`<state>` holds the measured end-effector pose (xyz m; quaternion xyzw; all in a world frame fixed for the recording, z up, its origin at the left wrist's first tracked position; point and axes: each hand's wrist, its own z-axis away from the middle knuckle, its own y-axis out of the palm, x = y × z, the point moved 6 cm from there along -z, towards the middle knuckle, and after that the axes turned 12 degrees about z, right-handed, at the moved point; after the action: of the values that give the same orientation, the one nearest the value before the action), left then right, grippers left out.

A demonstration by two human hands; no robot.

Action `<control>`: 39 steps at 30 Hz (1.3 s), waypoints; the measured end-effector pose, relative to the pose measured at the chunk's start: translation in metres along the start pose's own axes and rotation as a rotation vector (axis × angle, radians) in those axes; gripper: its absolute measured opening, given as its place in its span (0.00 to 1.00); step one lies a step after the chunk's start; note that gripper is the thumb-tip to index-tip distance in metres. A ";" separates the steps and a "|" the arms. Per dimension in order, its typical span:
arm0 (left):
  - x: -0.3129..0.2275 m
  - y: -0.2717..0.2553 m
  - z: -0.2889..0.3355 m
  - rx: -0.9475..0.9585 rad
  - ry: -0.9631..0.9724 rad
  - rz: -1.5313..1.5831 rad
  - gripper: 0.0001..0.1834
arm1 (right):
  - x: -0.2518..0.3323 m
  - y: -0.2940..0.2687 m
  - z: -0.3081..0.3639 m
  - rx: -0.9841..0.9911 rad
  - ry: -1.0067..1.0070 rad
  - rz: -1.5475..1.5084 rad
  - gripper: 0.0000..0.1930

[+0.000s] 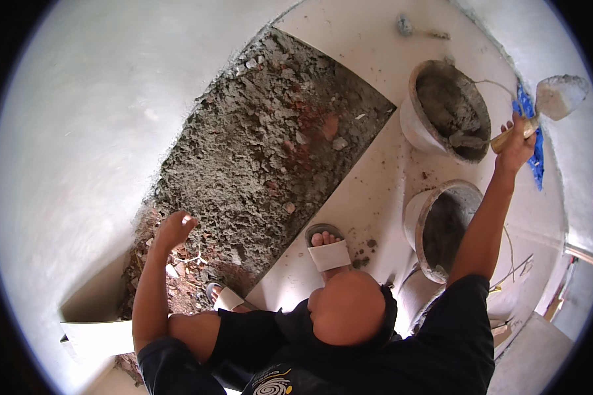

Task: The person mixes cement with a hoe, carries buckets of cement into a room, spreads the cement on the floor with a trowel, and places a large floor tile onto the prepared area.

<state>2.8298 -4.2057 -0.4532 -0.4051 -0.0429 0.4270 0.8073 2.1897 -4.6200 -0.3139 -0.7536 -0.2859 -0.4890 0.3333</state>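
My right hand (pixel 517 143), arm stretched out to the right, grips the wooden handle of a trowel (pixel 561 97). The trowel's pale, mortar-smeared blade is raised beyond the hand. Just to its left stands a round bucket (pixel 418 122) with wet grey mortar (pixel 448 102) in it. My left hand (pixel 172 230) is curled closed over the lower left of a bed of rough grey mortar and rubble (pixel 244 151). A pale spot shows at its fingertips, but I cannot make out what it is.
A second bucket (pixel 414 220) stands nearer, beside my right arm. Blue plastic (pixel 537 164) lies past my right hand. Large pale tiles (pixel 369 178) border the mortar bed, and a white wall (pixel 92 131) rises at left. A mortar-caked tool (pixel 405 26) lies at the far side.
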 end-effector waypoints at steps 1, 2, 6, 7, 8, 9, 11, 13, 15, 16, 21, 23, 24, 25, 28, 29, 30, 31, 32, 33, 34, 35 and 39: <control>-0.012 -0.002 -0.007 0.007 0.027 -0.025 0.23 | 0.008 0.003 0.003 -0.008 -0.041 -0.021 0.20; -0.024 -0.006 -0.014 0.015 0.036 -0.043 0.23 | 0.011 0.007 0.004 0.021 -0.007 -0.023 0.19; -0.100 -0.021 -0.057 -0.022 0.156 0.018 0.24 | 0.022 0.036 -0.009 0.252 0.180 -0.070 0.19; -0.123 -0.020 -0.070 -0.045 0.190 0.075 0.24 | 0.023 0.046 -0.013 0.322 0.234 -0.077 0.19; -0.149 -0.015 -0.082 -0.110 0.274 0.138 0.23 | 0.024 0.058 -0.018 0.351 0.294 -0.051 0.19; -0.168 -0.007 -0.091 -0.187 0.314 0.214 0.22 | 0.029 0.072 -0.020 0.425 0.248 -0.039 0.19; -0.193 0.035 -0.108 -0.105 0.187 0.489 0.19 | 0.037 0.094 -0.021 0.461 0.215 0.043 0.19; -0.230 0.076 -0.103 0.014 0.253 0.763 0.17 | 0.042 0.121 -0.006 0.544 0.165 0.128 0.19; -0.289 0.089 -0.087 0.001 0.496 0.789 0.21 | 0.045 0.139 0.024 0.620 0.080 0.251 0.18; -0.328 0.093 -0.082 0.094 0.580 0.877 0.28 | 0.044 0.147 0.039 0.629 0.086 0.258 0.18; -0.540 0.107 -0.039 0.606 0.978 1.356 0.32 | 0.038 0.143 0.057 0.586 0.067 0.240 0.18; -0.567 0.110 -0.034 0.702 0.985 1.323 0.26 | 0.028 0.112 0.026 0.562 0.096 0.185 0.18; -0.571 0.110 -0.037 0.593 0.969 1.177 0.23 | 0.021 0.085 -0.001 0.392 0.029 0.298 0.18; -0.570 0.109 -0.041 0.476 0.951 1.035 0.21 | 0.020 0.063 -0.028 0.344 -0.136 0.342 0.17; -0.556 0.104 -0.053 0.456 0.768 1.185 0.20 | -0.048 -0.001 -0.089 0.360 0.135 0.516 0.20; -0.555 0.103 -0.053 0.473 0.780 1.196 0.20 | -0.077 -0.018 -0.098 0.301 0.212 0.591 0.21; -0.552 0.103 -0.052 0.474 0.783 1.216 0.21 | -0.105 -0.021 -0.096 0.376 0.207 0.572 0.21; -0.551 0.106 -0.050 0.505 0.772 1.220 0.21 | -0.129 -0.035 -0.095 0.303 0.288 0.600 0.21; -0.547 0.107 -0.050 0.487 0.773 1.254 0.21 | -0.150 -0.036 -0.088 0.416 0.376 0.520 0.19; -0.541 0.111 -0.048 0.491 0.763 1.277 0.21 | -0.169 -0.037 -0.077 0.507 0.549 0.398 0.18; -0.534 0.117 -0.048 0.493 0.734 1.290 0.21 | -0.171 -0.038 -0.074 0.579 0.449 0.529 0.19; -0.525 0.121 -0.045 0.494 0.768 1.303 0.21 | -0.171 -0.040 -0.069 0.546 0.432 0.484 0.19; -0.486 0.142 -0.037 0.509 0.765 1.308 0.20 | -0.143 -0.026 -0.055 0.562 0.416 0.355 0.21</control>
<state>2.4451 -4.5372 -0.4415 -0.2700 0.5819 0.6421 0.4197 2.0888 -4.6618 -0.4240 -0.5558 -0.2001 -0.4686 0.6569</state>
